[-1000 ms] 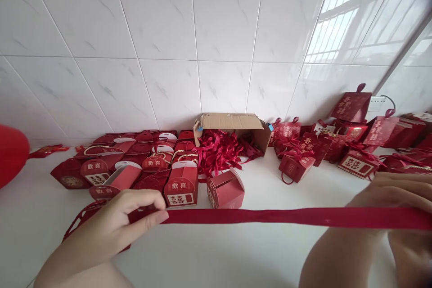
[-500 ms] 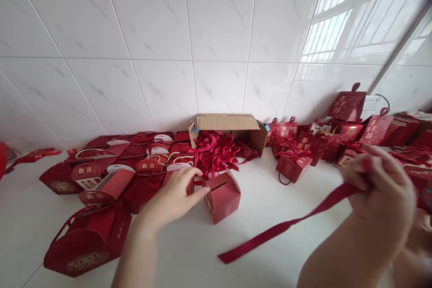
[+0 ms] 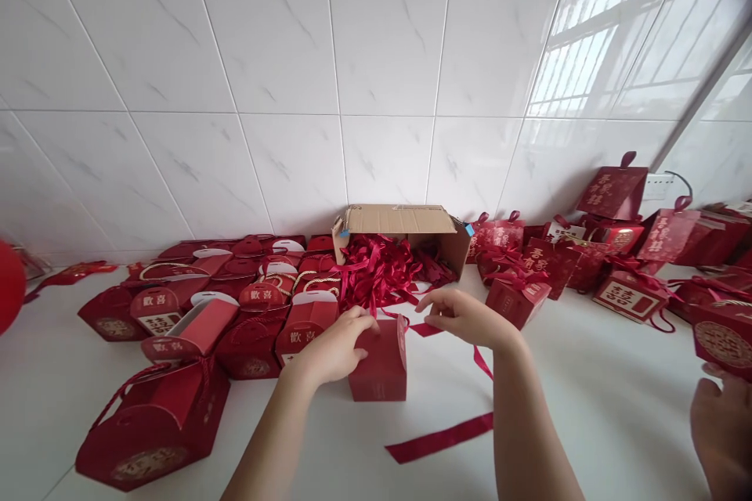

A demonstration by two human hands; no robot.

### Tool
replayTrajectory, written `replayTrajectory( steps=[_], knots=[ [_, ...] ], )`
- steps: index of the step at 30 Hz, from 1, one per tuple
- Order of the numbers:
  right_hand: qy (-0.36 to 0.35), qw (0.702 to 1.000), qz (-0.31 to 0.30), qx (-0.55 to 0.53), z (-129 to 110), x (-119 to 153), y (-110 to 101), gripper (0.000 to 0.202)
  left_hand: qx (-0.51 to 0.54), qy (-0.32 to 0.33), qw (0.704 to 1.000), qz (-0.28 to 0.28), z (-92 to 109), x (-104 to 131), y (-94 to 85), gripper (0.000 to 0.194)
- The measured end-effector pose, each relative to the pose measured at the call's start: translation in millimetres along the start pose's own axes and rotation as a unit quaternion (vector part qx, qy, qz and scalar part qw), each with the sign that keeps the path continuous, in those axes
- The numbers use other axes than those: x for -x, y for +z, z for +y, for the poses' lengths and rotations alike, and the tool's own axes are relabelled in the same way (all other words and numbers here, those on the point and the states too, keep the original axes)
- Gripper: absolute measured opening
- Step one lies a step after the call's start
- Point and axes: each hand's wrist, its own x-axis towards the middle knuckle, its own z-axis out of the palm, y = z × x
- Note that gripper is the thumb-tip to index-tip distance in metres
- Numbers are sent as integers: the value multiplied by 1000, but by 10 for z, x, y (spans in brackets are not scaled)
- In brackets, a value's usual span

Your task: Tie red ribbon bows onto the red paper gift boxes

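Note:
A small red gift box (image 3: pixel 379 376) with a folded peaked top stands upright on the white counter in front of me. My left hand (image 3: pixel 341 344) grips its left side, fingers over the top edge and thumb against the front. Just right of the box, my right hand (image 3: pixel 467 318) pinches a dark red ribbon (image 3: pixel 440 438) near one end. A short tip of ribbon sticks out from the fingers toward the box. The rest runs down behind my right forearm and lies on the counter, its cut end at lower middle.
An open cardboard carton (image 3: pixel 399 219) full of loose red ribbons (image 3: pixel 381 270) stands against the tiled wall. Rows of red boxes (image 3: pixel 156 427) fill the left side. More red boxes (image 3: pixel 631 293) stand right. Another person's hand (image 3: pixel 722 423) touches a box at far right.
My right hand has swung left from the far right to beside the gift box, bringing the ribbon, which now bends. My left hand has closed on the box, which is turned more squarely.

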Motion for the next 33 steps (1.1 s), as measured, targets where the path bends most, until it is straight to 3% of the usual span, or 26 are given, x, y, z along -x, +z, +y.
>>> replayTrajectory(
  steps=[6,26,33],
  knots=[
    [16,997,-66,23,-59,18,-3,22,5,3,1000,-25,-24,21,-15,39],
    [-7,995,-69,71,-291,-70,196,35,-40,9,998,-36,128,90,38,48],
    [-7,995,-67,76,-299,-94,219,31,39,49,998,0,233,53,112,31]
  ],
)
